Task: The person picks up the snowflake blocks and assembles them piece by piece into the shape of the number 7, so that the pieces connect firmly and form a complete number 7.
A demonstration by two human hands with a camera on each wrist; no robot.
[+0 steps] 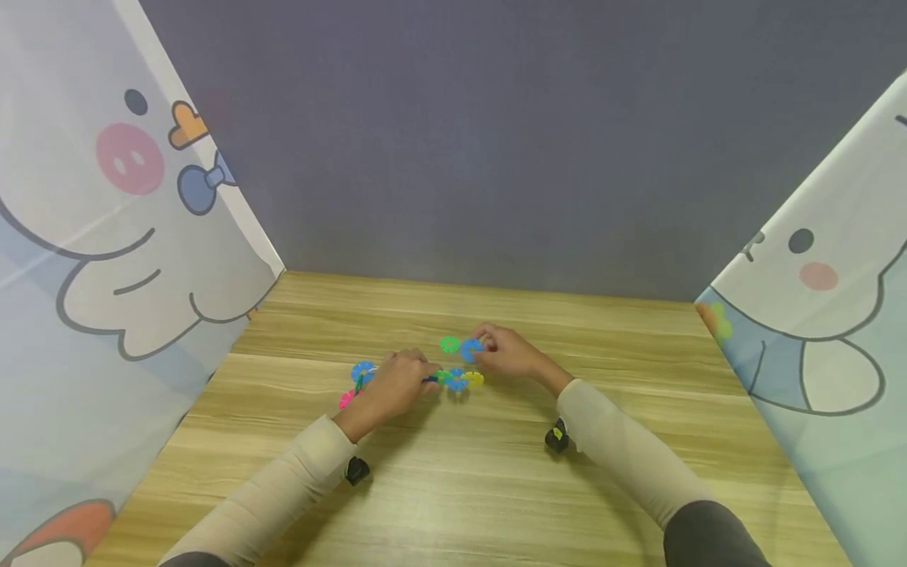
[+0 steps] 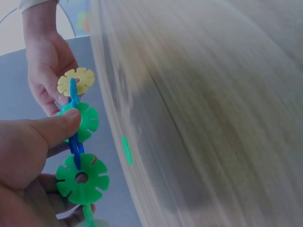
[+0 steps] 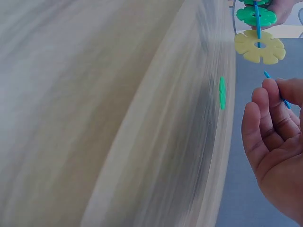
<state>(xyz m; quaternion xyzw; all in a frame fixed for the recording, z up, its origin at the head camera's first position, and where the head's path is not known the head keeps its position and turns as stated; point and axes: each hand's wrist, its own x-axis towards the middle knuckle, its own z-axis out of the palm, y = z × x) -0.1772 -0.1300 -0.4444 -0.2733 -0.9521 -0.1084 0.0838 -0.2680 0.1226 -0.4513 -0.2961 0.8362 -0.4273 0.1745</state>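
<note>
My left hand (image 1: pixel 400 382) grips a chain of slotted, flower-shaped plastic discs, thumb on a green disc (image 2: pixel 90 122) in the left wrist view. Along the chain, green and blue discs alternate, with a yellow disc (image 3: pixel 246 44) at the end nearest the right hand. Past the left hand's other side hang a blue disc (image 1: pixel 363 370) and a pink disc (image 1: pixel 346 399). Between thumb and fingertip, my right hand (image 1: pixel 509 353) pinches a single blue disc (image 1: pixel 469 348), held edge-on in the right wrist view and apart from the yellow one. The left hand's fingers hide part of the chain.
A loose green disc (image 1: pixel 449 344) lies on the wood-grain table (image 1: pixel 496 496) beyond the chain. A dark grey panel (image 1: pixel 453 142) stands at the back. Cartoon-printed panels (image 1: pixel 64 315) flank the table on both sides.
</note>
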